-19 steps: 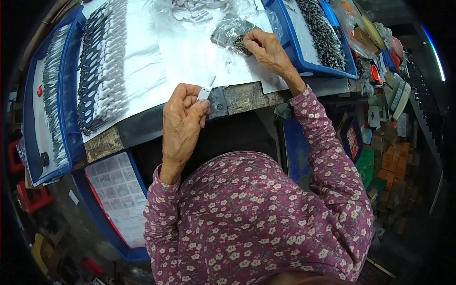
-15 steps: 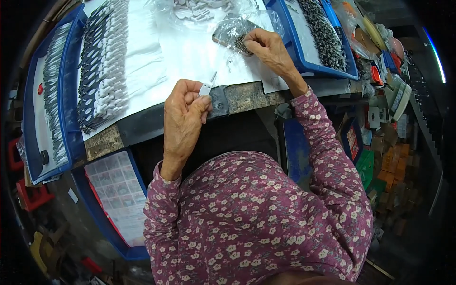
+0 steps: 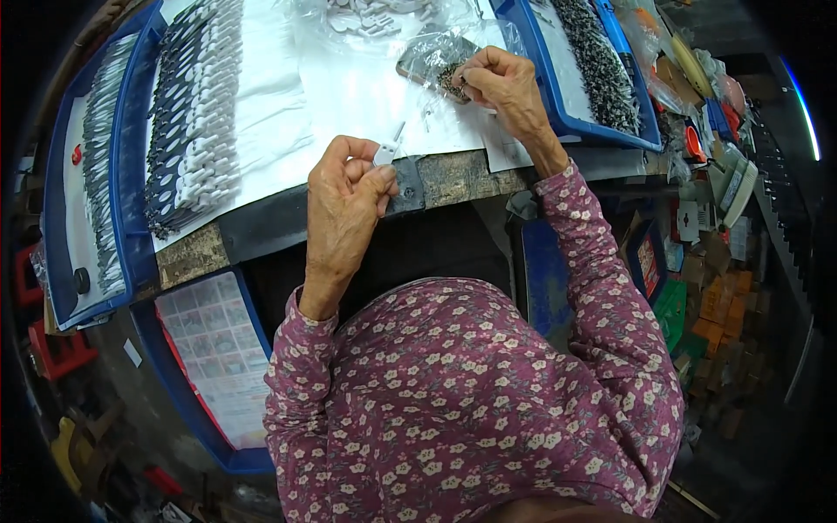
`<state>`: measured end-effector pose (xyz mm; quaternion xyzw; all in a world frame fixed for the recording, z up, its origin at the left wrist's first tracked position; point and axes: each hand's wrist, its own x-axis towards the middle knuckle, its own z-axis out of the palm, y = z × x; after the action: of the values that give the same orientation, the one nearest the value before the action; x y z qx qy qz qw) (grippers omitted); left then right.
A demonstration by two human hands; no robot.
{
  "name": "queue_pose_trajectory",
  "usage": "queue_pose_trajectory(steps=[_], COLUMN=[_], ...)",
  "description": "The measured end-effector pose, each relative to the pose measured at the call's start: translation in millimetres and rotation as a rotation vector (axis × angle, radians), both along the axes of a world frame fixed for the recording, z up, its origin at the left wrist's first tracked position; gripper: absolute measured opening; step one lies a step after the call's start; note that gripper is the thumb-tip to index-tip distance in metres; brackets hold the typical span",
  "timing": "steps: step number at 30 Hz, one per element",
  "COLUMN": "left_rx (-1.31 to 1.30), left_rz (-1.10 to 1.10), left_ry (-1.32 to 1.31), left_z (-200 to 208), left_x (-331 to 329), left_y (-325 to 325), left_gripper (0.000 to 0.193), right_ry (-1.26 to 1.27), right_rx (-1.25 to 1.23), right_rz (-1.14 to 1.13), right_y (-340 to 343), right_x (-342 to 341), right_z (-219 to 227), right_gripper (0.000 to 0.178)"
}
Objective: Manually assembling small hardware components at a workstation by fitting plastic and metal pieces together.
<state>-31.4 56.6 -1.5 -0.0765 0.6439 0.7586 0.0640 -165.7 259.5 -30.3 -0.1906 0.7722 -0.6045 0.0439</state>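
Note:
My left hand [image 3: 342, 205] is closed at the table's front edge, pinching a small white plastic part [image 3: 384, 155] between thumb and fingers. A thin metal prong sticks up from that part. Farther right, my right hand [image 3: 513, 94] has its thumb and forefinger pressed together above a heap of tiny brownish metal pieces [image 3: 445, 80]. These pieces lie in a dark shallow tray with clear plastic [image 3: 427, 54] over and around it. Whether a piece sits in the right fingertips is too small to tell.
Overlapping rows of white and black handled parts [image 3: 205, 113] cover the table's left side. Blue bins stand left [image 3: 122, 166] and right [image 3: 558, 118], holding more small parts. A bag of white pieces [image 3: 375, 17] lies at the back. Below hangs a blue-edged tray with a printed sheet [image 3: 214, 349].
My right thumb and forefinger have shifted slightly and curled closer together over the small metal pieces. The left hand keeps its hold on the white part, and the whole view has drifted a little.

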Motion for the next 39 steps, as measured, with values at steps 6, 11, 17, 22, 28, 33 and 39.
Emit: queue_pose_trajectory(steps=[6, 11, 17, 22, 28, 33, 39], left_rx=[0.000, 0.028, 0.035, 0.069, -0.015, -0.073, -0.178], left_rz=[-0.007, 0.004, 0.042, 0.065, 0.092, 0.114, 0.130], left_ry=[0.007, -0.010, -0.010, 0.002, 0.013, 0.028, 0.039], left_z=[0.3, -3.3, -2.5, -5.0, -3.0, -3.3, -1.8], left_x=[-1.9, -4.9, -7.7, -6.8, -6.9, -7.1, -8.7], left_y=[0.8, 1.1, 2.4, 4.6, 6.6, 10.1, 14.9], left_gripper=[0.011, 0.013, 0.013, 0.016, 0.010, 0.009, 0.009], right_ry=[-0.062, -0.080, -0.106, -0.230, -0.314, -0.320, -0.306], right_rx=[-0.039, -0.080, -0.086, -0.211, -0.200, -0.197, -0.191], right_rz=[-0.004, 0.013, 0.165, 0.259, 0.261, 0.259, 0.251], right_y=[0.7, -2.0, -17.6, -37.4, -44.8, -44.2, -42.7], right_x=[-0.7, 0.8, 28.8, 52.9, 59.7, 59.8, 58.0], right_z=[-3.7, -4.4, 17.3, 25.3, 23.7, 22.7, 19.5], right_gripper=[0.010, 0.010, 0.014, 0.015, 0.016, 0.014, 0.013])
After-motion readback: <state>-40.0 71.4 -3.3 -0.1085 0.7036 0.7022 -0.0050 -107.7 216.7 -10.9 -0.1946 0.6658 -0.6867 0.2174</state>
